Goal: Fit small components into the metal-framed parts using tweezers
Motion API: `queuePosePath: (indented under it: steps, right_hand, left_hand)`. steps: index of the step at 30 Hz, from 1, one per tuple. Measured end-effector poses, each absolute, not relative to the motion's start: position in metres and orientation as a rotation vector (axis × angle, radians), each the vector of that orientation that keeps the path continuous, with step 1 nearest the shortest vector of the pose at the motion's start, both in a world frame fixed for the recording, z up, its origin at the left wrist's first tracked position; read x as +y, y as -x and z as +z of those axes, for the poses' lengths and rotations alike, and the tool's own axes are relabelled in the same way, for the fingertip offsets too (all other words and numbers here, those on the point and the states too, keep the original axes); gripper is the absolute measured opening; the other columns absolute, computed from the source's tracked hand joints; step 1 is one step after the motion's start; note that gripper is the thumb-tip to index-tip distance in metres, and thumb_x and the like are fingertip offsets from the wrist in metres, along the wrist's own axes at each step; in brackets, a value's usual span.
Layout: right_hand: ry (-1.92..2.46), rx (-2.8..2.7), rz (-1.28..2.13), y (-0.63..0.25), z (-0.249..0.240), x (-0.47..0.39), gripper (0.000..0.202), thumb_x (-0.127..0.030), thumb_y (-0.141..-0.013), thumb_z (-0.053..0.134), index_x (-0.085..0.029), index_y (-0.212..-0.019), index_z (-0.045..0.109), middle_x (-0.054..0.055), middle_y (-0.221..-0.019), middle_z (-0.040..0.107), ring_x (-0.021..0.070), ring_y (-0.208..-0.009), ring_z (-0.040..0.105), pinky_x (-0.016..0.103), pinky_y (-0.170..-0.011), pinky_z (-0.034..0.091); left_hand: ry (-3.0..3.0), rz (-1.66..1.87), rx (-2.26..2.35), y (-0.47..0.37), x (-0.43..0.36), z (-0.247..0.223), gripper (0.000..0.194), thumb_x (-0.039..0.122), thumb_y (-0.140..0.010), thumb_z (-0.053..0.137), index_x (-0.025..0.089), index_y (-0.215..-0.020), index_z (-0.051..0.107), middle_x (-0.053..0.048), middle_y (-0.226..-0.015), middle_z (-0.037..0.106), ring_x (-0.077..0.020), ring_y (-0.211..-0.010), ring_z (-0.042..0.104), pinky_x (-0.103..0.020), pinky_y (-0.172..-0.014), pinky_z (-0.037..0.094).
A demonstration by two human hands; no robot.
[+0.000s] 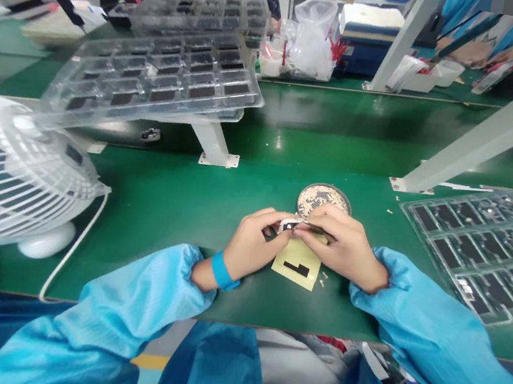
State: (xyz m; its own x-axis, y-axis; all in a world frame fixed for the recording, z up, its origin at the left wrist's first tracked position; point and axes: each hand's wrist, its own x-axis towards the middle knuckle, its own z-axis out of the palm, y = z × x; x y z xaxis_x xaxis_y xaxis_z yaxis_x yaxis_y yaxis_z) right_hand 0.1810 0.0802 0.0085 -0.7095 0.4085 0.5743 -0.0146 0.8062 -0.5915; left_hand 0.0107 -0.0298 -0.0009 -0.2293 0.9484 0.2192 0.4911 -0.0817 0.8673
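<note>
My left hand (258,241) is closed, its thumb and fingers pinching a small white-and-black part (288,225). From the other side my right hand (344,243) meets it, fingers pinched together close to the same part; a thin dark strip shows between them, and its kind is unclear. Under the hands lies a yellow sheet (295,276) with a black L-shaped piece (297,269) on it. Just beyond the hands, a round dish (325,198) holds many tiny beige and dark bits.
At left, a white fan (17,178) stands near a raised clear tray (157,80) of dark pieces. Another clear tray (487,250) with dark flat parts lies at right. White posts (215,142) rise from the green bench (163,189). Another person's hands (471,54) show at far right.
</note>
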Motion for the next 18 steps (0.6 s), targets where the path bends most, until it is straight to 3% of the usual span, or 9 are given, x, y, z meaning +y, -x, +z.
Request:
queuePosePath:
  steps: [6, 14, 18]
  right_hand:
    - [0.276, -2.324, 0.706, -0.185, 0.005, 0.08, 0.015, -0.021, -0.094, 0.065, -0.022, -0.109, 0.068, 0.007, -0.097, 0.064, 0.0186, -0.087, 0.063, 0.032, -0.073, 0.053]
    - [0.254, -2.353, 0.863, -0.183, 0.012, 0.085, 0.004, -0.022, -0.095, 0.063, -0.019, -0.096, 0.065, 0.005, -0.089, 0.063, 0.018, -0.084, 0.061, 0.031, -0.074, 0.051]
    - [0.466, -2.359, 0.79, -0.197, 0.017, 0.113, 0.011, -0.027, -0.096, 0.064, -0.019, -0.091, 0.067, 0.005, -0.089, 0.065, 0.0192, -0.083, 0.063, 0.032, -0.075, 0.05]
  left_hand:
    - [-1.617, 1.233, 1.733, -0.009, -0.029, -0.005, 0.03, 0.012, -0.085, 0.064, 0.023, -0.112, 0.075, 0.0, -0.083, 0.067, -0.0104, -0.068, 0.053, -0.021, -0.061, 0.042]
    - [-1.63, 1.166, 1.76, -0.007, -0.03, -0.003, 0.029, 0.014, -0.087, 0.063, 0.023, -0.111, 0.075, 0.0, -0.083, 0.068, -0.0116, -0.07, 0.055, -0.024, -0.067, 0.045]
    - [-1.595, 1.179, 1.758, -0.004, -0.028, -0.004, 0.028, 0.015, -0.088, 0.062, 0.024, -0.111, 0.074, -0.001, -0.093, 0.072, -0.0119, -0.072, 0.057, -0.024, -0.069, 0.047]
